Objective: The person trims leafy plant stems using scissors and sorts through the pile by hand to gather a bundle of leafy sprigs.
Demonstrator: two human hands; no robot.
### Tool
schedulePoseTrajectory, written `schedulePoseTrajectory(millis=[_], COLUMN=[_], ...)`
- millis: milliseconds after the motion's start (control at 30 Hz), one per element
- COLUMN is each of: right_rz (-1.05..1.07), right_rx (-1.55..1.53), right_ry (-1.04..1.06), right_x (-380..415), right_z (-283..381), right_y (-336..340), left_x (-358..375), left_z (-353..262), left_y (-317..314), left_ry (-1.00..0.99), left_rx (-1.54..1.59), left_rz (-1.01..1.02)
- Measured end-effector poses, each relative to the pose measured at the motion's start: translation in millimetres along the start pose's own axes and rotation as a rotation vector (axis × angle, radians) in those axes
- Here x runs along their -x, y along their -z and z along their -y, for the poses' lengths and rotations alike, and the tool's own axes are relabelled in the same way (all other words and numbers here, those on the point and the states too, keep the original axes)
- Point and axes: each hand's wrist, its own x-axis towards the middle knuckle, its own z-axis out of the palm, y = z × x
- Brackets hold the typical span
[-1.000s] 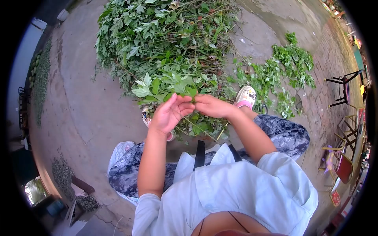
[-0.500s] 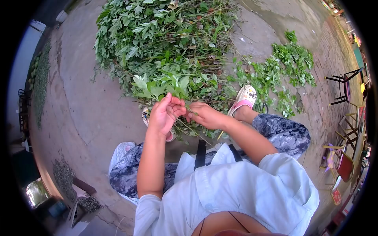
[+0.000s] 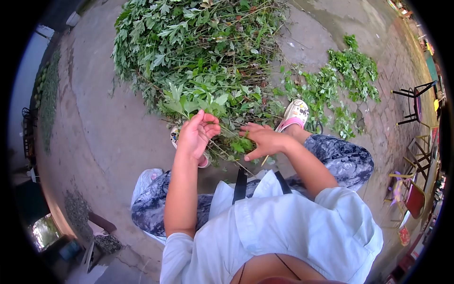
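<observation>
Text: none can be read | labels, brands: none made out | numbers: none made out | signs: none legible
</observation>
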Motion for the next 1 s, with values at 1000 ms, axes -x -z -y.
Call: schedulePoseTrajectory(millis=[1000], right_rz=[-0.282], right_rx=[-0.234], right_ry=[0.015], right_x=[-8.1], right_z=[8.0], right_y=[35.8], left_x=[-19.2], left_z=[-0.2], left_y=[8.7], left_ry=[0.126], left_rx=[0.199], left_rz=[0.054])
